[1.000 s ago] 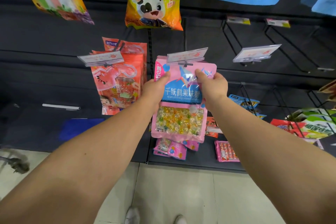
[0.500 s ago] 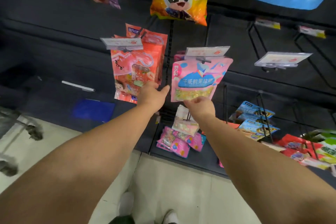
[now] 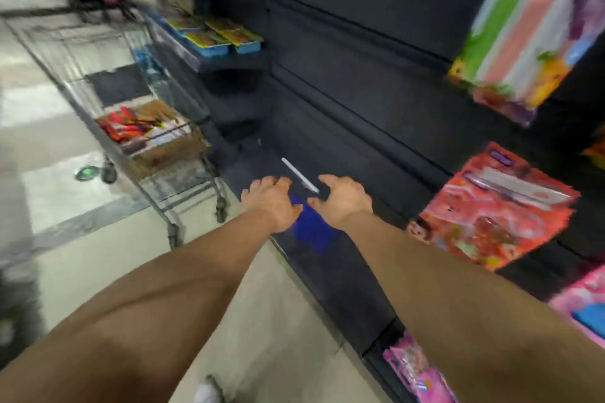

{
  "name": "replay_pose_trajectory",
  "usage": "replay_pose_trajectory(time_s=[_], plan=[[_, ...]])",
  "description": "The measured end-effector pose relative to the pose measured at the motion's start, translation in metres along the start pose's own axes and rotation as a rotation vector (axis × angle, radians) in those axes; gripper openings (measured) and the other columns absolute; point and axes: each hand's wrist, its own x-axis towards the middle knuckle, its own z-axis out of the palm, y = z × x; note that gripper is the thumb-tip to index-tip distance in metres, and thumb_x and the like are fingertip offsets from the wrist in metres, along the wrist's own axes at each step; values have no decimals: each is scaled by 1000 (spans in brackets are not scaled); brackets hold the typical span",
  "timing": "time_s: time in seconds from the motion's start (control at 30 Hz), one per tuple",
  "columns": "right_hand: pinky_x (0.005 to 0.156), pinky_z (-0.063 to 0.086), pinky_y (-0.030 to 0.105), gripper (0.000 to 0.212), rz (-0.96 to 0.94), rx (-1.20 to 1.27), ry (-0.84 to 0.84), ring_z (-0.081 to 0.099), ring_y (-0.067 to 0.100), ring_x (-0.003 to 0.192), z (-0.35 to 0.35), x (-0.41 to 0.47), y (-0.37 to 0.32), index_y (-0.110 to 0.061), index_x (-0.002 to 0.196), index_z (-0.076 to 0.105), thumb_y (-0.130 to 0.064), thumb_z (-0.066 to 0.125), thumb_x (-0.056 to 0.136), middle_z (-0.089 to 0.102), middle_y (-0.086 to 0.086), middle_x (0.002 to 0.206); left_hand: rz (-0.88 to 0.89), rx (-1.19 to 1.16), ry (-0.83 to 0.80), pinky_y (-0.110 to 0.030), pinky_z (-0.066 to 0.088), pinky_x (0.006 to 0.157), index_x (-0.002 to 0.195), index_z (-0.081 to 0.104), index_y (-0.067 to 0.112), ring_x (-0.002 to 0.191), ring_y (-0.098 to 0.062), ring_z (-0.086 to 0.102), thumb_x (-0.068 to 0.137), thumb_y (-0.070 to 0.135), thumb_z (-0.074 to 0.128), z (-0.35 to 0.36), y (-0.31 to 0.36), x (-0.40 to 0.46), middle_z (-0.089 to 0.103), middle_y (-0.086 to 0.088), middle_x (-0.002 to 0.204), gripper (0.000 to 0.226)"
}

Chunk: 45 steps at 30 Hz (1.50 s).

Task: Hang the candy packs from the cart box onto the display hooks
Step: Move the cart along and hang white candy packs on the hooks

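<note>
The view is blurred by motion. A wire shopping cart [image 3: 98, 75] stands at the left, and in it sits a cardboard box [image 3: 163, 147] with red and orange candy packs [image 3: 127, 126]. My left hand [image 3: 271, 203] and my right hand [image 3: 343, 199] are stretched out side by side, fingers loose, holding nothing, right of the cart and above the dark bottom shelf. Red candy packs [image 3: 491, 209] hang on the display at the right. A pink pack [image 3: 582, 304] shows at the right edge.
A dark slatted display wall [image 3: 360, 59] fills the middle and right. A white price strip [image 3: 299, 175] and a blue label [image 3: 311, 226] lie on the bottom shelf by my hands. Side shelves [image 3: 216, 39] with blue-yellow packs stand behind the cart. Pink packs [image 3: 415, 370] lie low right.
My hands let go of the pink pack, which stays on its hook. My view and both arms have swung left toward the cart; both hands are empty.
</note>
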Motion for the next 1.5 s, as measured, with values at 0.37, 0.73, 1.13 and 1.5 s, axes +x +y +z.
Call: replay_pose_trajectory(time_s=[0.37,0.73,1.13,1.5], plan=[[108,39,44,64,-266,12,-95,39,30,136,62,142,-284,-30,149,37,-50,58,92,44,4,148,-327,80,120,-47,39,110,148,39,25,137,-35,40,91,62,55,-139,-274,87,45,-12,148,71],[99,48,43,54,-291,54,-200,52,32,123,112,301,-372,-28,137,48,-49,61,90,53,7,135,-472,2,148,-46,43,107,146,41,30,133,-34,45,83,65,63,-163,-392,211,50,-10,143,75],[92,50,33,48,-261,159,-307,59,27,117,102,490,-421,-15,132,56,-43,63,93,61,8,132,-565,-94,58,-43,49,103,148,41,30,125,-36,54,88,53,66,-194,-454,371,55,-12,142,69],[90,45,31,53,-61,231,-369,56,25,121,140,595,-434,-19,141,48,-36,65,94,54,7,140,-513,-195,-149,-36,55,94,142,49,20,115,-28,63,88,47,70,-162,-554,508,63,-9,134,64]])
